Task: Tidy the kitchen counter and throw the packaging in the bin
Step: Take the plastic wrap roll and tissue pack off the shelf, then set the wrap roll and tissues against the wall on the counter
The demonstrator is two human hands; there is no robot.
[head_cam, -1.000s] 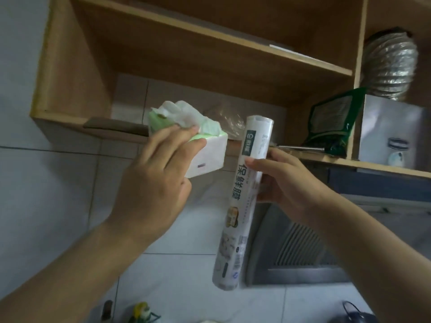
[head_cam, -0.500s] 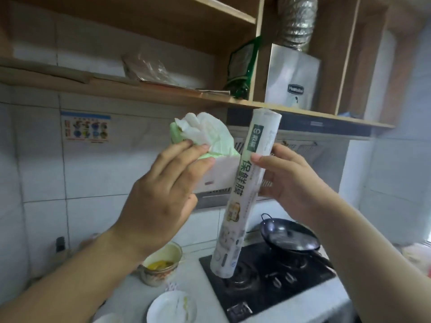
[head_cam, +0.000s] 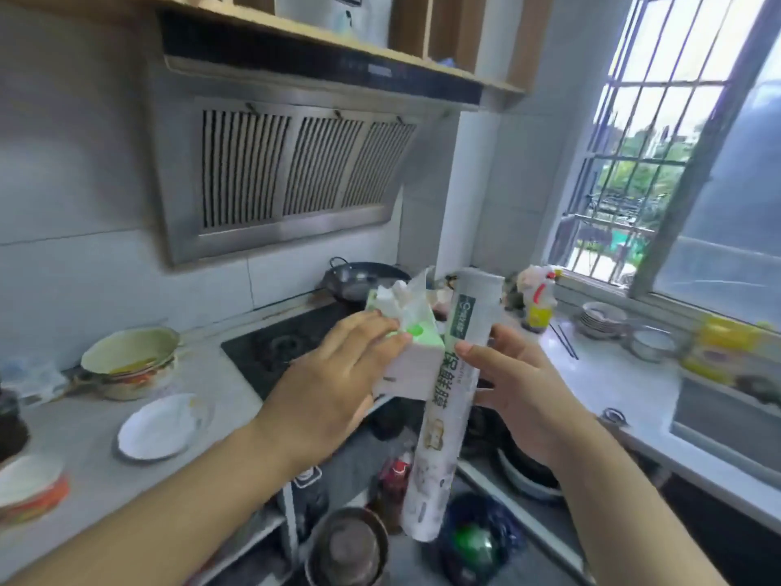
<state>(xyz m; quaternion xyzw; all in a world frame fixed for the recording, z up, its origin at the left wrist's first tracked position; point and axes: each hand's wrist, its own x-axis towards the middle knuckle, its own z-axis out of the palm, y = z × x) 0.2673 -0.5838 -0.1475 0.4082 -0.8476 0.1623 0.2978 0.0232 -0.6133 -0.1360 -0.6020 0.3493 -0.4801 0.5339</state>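
My left hand (head_cam: 334,378) grips a white and green tissue pack (head_cam: 408,353) with crumpled tissue sticking out of its top. My right hand (head_cam: 513,387) holds a long white cling film roll (head_cam: 448,412) upright by its upper half. Both are in the air in front of me, above the black gas stove (head_cam: 270,353) and the counter's inner corner. The two packs touch side by side.
A white plate (head_cam: 162,425), a stacked enamel bowl (head_cam: 131,361) and more bowls (head_cam: 29,488) sit on the left counter (head_cam: 105,480). A wok (head_cam: 359,277) stands on the stove. Dishes (head_cam: 600,319) and a yellow bottle (head_cam: 539,310) lie by the window. Pots fill the shelves below.
The view has dropped from the wall shelf down to the stove and counter. Both hands have come down with the tissue pack and the cling film roll still in them.
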